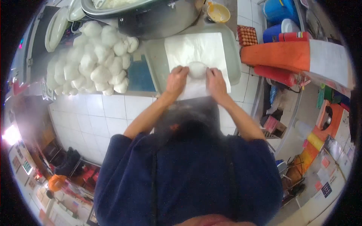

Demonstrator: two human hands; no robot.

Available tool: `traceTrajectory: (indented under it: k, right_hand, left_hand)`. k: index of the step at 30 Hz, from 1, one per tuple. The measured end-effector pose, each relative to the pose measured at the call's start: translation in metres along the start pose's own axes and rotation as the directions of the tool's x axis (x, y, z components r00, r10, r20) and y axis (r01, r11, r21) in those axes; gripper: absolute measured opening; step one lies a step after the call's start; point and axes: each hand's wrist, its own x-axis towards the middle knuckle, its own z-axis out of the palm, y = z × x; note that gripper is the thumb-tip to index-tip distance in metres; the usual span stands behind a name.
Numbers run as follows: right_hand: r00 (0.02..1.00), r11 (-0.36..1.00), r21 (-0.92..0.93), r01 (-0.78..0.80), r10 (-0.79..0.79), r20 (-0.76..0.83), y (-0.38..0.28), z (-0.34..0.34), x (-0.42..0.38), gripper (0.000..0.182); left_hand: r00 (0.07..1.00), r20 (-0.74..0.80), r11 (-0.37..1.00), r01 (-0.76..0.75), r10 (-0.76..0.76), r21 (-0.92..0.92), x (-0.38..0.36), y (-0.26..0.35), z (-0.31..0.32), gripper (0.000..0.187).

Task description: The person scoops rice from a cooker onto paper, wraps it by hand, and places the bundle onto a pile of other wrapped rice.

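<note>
A round white bundle [197, 70] lies on a white sheet [181, 47], which rests on a pale green tray [234, 56]. My left hand [176, 80] is closed at the bundle's left side, its fingers pinched together. On the right side, my right hand [215, 83] is closed in the same way. Both hands seem to grip the edges of the bundle's wrapping, though the fingertips are too small to make out fully. Many similar white bundles [100, 56] are heaped to the left of the tray.
A large dark pot [154, 19] with white contents stands behind the tray. Near it is a yellow bowl [218, 13]. A carton of eggs [247, 35] and an orange surface [279, 52] are at the right. Pale lids [56, 30] stand at the far left.
</note>
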Motion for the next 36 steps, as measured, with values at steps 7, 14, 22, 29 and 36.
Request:
traceTrajectory:
  k: [7,14,22,29,36]
  right_hand:
    - [0.674,0.962,-0.183,-0.204,0.273,0.686,0.013,-0.021,0.097,0.025]
    - [0.462,0.548,0.527,-0.65,-0.266,0.846,-0.02,-0.049,0.095,0.043]
    - [0.392,0.333,0.444,-0.832,-0.213,0.895,-0.141,-0.025,0.107,0.04]
    - [0.434,0.685,0.559,-0.467,-0.373,0.82,-0.253,-0.016,0.129,0.045]
    - [0.698,0.898,0.292,0.33,-0.441,0.565,-0.3,0.006,0.151,0.045]
  left_hand:
    - [0.892,0.438,0.984,0.04,-0.113,0.173,0.059,-0.021,-0.005,0.008]
    - [0.828,0.52,0.87,0.086,0.208,-0.486,0.044,-0.032,-0.065,0.026]
    - [0.865,0.318,0.444,0.478,-0.389,-0.758,-0.04,-0.048,-0.137,0.023]
    - [0.852,0.216,0.751,0.523,-0.477,-0.403,-0.024,-0.007,-0.255,0.054]
    - [0.869,0.491,0.726,0.299,0.061,-0.62,-0.015,-0.039,-0.301,0.048]
